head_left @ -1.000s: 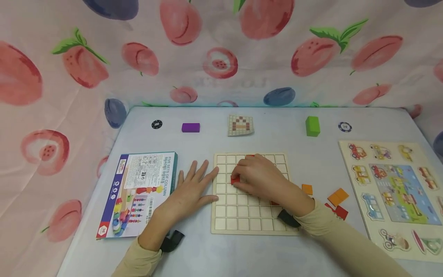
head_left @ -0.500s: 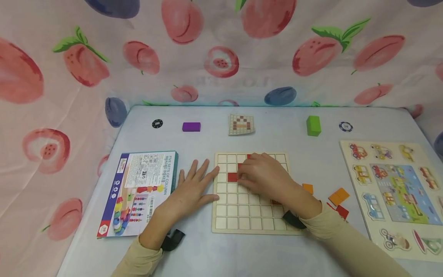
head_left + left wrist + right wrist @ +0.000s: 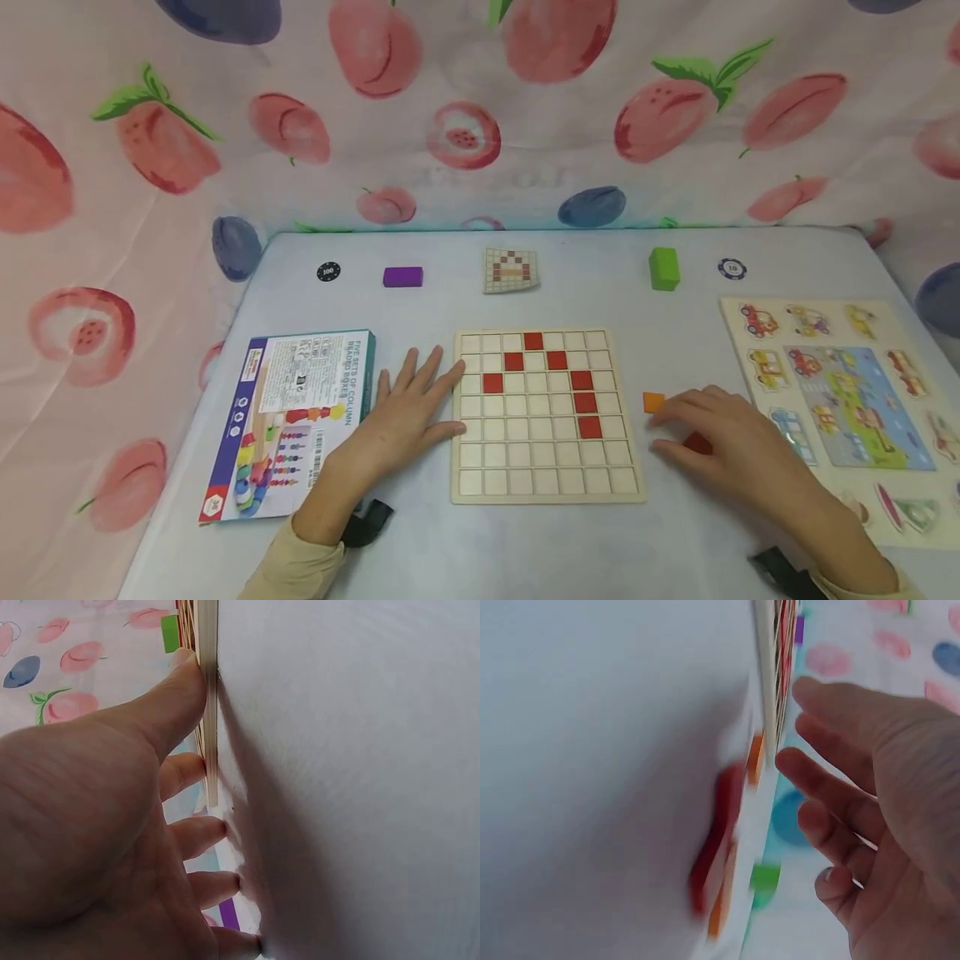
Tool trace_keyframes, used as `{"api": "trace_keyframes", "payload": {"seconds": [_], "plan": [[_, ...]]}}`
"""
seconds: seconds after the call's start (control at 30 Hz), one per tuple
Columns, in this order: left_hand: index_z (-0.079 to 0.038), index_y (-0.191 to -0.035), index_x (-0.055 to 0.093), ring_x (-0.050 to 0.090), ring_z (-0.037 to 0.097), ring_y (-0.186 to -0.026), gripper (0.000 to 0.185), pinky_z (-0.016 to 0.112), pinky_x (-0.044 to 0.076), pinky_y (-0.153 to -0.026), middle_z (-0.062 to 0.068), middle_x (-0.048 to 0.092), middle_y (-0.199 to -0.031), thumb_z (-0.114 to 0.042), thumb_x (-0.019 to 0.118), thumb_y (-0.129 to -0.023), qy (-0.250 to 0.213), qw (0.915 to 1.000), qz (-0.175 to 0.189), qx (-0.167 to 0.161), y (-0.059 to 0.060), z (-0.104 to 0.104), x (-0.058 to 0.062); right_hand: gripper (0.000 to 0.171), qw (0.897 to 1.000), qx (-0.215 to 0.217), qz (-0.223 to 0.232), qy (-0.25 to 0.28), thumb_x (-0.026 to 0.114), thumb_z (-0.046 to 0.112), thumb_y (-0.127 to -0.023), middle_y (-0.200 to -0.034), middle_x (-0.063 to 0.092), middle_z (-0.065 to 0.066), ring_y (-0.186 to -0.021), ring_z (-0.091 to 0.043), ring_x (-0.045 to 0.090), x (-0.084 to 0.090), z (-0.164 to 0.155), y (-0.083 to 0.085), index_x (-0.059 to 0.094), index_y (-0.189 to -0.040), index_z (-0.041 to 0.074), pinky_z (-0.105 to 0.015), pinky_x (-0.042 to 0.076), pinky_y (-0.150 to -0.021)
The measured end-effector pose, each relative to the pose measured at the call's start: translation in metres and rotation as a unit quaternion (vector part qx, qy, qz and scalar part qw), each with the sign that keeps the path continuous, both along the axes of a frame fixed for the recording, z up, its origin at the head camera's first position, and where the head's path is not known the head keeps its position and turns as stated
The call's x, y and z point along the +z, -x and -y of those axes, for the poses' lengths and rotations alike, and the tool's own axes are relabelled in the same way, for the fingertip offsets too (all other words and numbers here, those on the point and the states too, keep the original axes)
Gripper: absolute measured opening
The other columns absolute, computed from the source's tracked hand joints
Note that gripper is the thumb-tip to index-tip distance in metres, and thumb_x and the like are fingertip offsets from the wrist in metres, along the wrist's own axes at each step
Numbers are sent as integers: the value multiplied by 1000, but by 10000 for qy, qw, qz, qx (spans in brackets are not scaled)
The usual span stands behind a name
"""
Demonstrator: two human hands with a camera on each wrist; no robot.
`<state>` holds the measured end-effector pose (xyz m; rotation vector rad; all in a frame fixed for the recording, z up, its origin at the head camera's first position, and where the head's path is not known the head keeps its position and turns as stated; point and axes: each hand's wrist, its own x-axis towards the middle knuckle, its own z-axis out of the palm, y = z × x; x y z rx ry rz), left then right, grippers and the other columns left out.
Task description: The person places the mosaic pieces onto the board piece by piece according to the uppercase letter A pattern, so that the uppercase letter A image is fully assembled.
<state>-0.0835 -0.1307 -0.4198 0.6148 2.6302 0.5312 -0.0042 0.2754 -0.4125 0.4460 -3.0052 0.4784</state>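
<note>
A wooden grid board (image 3: 517,482) lies mid-table, with several red square tiles (image 3: 590,427) set in its cells in a slanting, roof-like pattern. My left hand (image 3: 405,417) rests spread out at the board's left side. In the left wrist view, thumb and forefinger touch the board's edge (image 3: 211,735). To the right of the board, my right hand (image 3: 731,442) hovers low over loose tiles, fingers loosely bent and holding nothing. A red tile (image 3: 698,442) shows beneath it, and an orange tile (image 3: 653,402) lies by its fingertips. The right wrist view has blurred red tiles (image 3: 720,825) below the hand.
A pattern card (image 3: 511,271) lies behind the board, between a purple block (image 3: 402,277) and a green block (image 3: 664,269). Two chips lie farther out. A boxed toy set (image 3: 288,425) is at left, a picture puzzle (image 3: 817,321) at right, partly under my right forearm.
My right hand has left the board, with a red tile lying in the left part of the third row, and moved right to the loose tiles. My left hand stays at the board's side.
</note>
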Motion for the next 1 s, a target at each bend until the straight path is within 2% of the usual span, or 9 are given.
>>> {"api": "trace_keyframes", "payload": {"seconds": [0.1,0.23,0.37,0.43,0.57,0.63,0.73,0.87,1.0], "plan": [[-21,-170,31,2,48,-167,83,81,8,-126,14,13,-181,-46,70,-101,44,10000,3,18,0,0,0,30,9995,-198,169,-188,95,33,-78,-105,73,18,-91,-5,58,-1,-19,-16,76,-100,40,-37,53,-80],[-22,-170,30,0,47,-168,84,81,7,-126,13,12,-181,-47,70,-101,70,10000,22,45,-1,1,0,34,9993,-169,-96,-315,97,29,-74,-103,72,18,-88,-5,58,-7,-34,-29,79,-100,38,-31,50,-78],[-22,-170,30,1,48,-167,82,82,7,-126,14,13,-181,-45,70,-102,1,10000,30,25,-1,-1,0,38,9990,-88,-290,-319,98,24,-71,-105,73,17,-94,-9,63,-11,-38,-34,80,-102,36,-31,51,-84],[-21,-170,31,2,49,-167,81,82,7,-125,15,14,-181,-44,70,-102,-40,10000,22,13,-1,1,1,39,9989,-37,-306,-360,98,22,-70,-107,74,17,-97,-11,65,-10,-36,-33,80,-102,34,-34,53,-86],[-21,-170,31,2,49,-167,80,82,8,-125,15,14,-181,-45,68,-103,-14,10000,13,-8,-1,2,1,36,9988,-92,-15,-482,98,25,-72,-110,77,13,-99,-16,70,-6,-31,-29,82,-103,31,-46,59,-88],[-21,-170,31,2,49,-167,80,82,8,-125,15,14,-181,-45,68,-103,-5,10000,12,-10,-1,3,0,35,9983,-137,123,-547,98,27,-73,-107,77,12,-95,-13,69,-5,-28,-26,81,-103,31,-46,59,-86],[-21,-170,31,1,49,-167,80,82,7,-125,15,14,-181,-45,68,-103,-15,10000,16,-8,-2,4,1,31,9979,-156,232,-588,97,30,-75,-98,73,16,-83,-4,58,-4,-23,-21,79,-100,34,-36,56,-76],[-21,-170,32,2,48,-167,80,83,7,-125,15,14,-181,-45,69,-103,-74,10000,-2,0,-1,4,1,28,9989,50,-300,-356,96,32,-74,-93,73,17,-81,-5,62,-4,-9,-10,78,-96,33,-35,56,-72],[-21,-169,32,1,48,-167,80,82,6,-125,15,14,-181,-45,69,-102,-117,9999,3,4,-1,2,0,25,9958,468,-790,-70,95,32,-75,-98,78,14,-91,-10,71,-3,20,7,80,-95,29,-39,61,-78]]}}
